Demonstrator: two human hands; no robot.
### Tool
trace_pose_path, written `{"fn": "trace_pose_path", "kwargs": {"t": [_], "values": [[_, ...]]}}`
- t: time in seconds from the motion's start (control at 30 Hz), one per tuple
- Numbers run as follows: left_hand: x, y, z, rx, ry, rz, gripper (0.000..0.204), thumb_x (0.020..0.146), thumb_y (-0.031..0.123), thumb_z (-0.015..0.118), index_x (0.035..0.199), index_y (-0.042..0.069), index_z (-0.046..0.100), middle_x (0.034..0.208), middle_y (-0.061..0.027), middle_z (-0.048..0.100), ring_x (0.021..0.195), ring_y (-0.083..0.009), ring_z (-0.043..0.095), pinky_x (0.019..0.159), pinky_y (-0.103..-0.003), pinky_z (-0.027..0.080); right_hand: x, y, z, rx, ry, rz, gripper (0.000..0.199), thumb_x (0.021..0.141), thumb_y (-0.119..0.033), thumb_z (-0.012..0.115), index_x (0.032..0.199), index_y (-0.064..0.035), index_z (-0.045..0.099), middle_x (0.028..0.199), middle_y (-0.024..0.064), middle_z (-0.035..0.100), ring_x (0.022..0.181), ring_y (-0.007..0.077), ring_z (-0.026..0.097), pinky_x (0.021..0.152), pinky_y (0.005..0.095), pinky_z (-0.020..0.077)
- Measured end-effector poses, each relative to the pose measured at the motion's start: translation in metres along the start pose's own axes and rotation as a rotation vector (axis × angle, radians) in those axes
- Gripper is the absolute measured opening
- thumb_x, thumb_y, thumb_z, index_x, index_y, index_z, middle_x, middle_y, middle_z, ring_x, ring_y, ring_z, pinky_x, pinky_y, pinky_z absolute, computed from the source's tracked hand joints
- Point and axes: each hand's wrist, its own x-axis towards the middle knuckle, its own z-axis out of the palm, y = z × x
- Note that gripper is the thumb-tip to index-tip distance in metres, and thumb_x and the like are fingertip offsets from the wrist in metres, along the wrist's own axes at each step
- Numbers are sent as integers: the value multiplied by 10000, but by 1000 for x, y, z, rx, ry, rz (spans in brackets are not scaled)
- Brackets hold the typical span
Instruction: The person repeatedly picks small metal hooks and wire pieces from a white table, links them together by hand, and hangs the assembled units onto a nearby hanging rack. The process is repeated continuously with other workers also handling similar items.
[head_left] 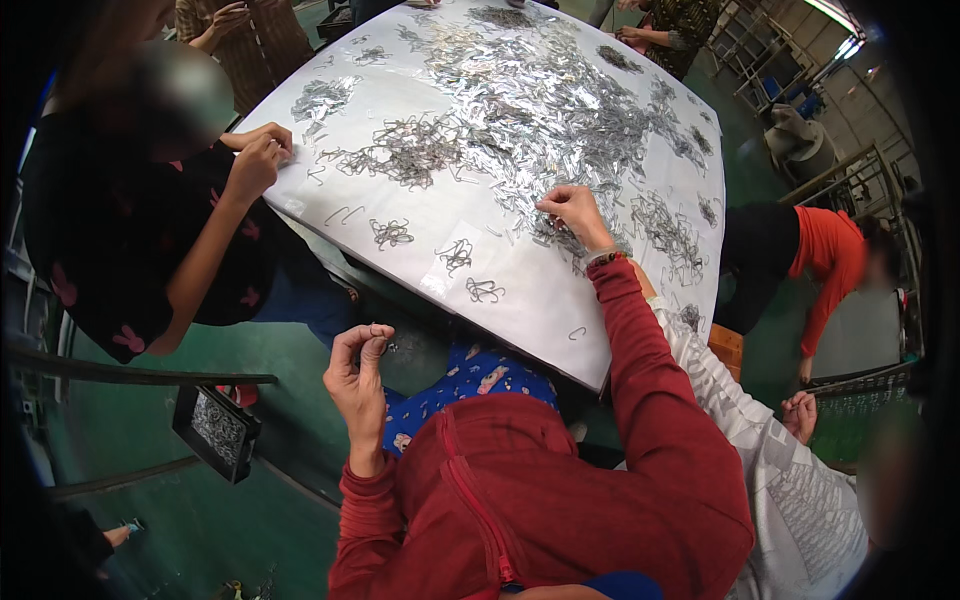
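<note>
My right hand (580, 215) reaches over the table, thumb and fingers pinched together at the near edge of a big pile of small flat silver metal pieces (520, 110). Whatever sits between those fingertips is too small to make out. My left hand (358, 380) is raised in front of the table's near edge with its thumb and forefinger pressed together. A tiny dark bit shows at its fingertips, but its kind cannot be told. Small heaps of bent wire hooks (484, 291) lie on the white tabletop (540, 315), and a single hook (577, 333) rests near the corner.
A co-worker in a black top (120, 230) works at the table's left; a person in white sleeves (760, 460) is close on my right. More hands show at the far side. A black tray (216, 432) of small metal parts stands low at the left. Someone in orange (835, 260) bends down at the right.
</note>
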Motion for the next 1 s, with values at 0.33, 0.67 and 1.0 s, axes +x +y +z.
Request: {"fn": "trace_pose_path", "kwargs": {"t": [0.33, 0.67, 1.0], "values": [[-4, -11, 1, 14, -46, 41, 78, 927, -30, 584, 996, -18, 619, 956, -93, 667, 907, -146, 631, 851, -278, 512, -25, -16, 26, 443, -95, -86, 149, 891, -96, 653, 907, 40, 596, 795, 128, 668, 664, 174, 672, 553, 291, 591], [-3, -24, 5, 122, -152, -41, 57, 939, 17, 593, 975, -23, 611, 936, -73, 668, 877, -120, 609, 822, -254, 495, -116, -78, 133, 850, -533, 55, 173, 837, 21, 675, 984, 112, 662, 847, 153, 696, 708, 191, 696, 668, 263, 586], [-4, -21, 14, 197, -247, -52, 76, 941, 48, 602, 971, -21, 609, 912, -65, 671, 871, -120, 620, 828, -249, 481, -152, -118, 121, 494, -492, -203, 213, 798, -38, 696, 1006, -4, 726, 917, 72, 725, 818, 107, 662, 756, 246, 526]]}}
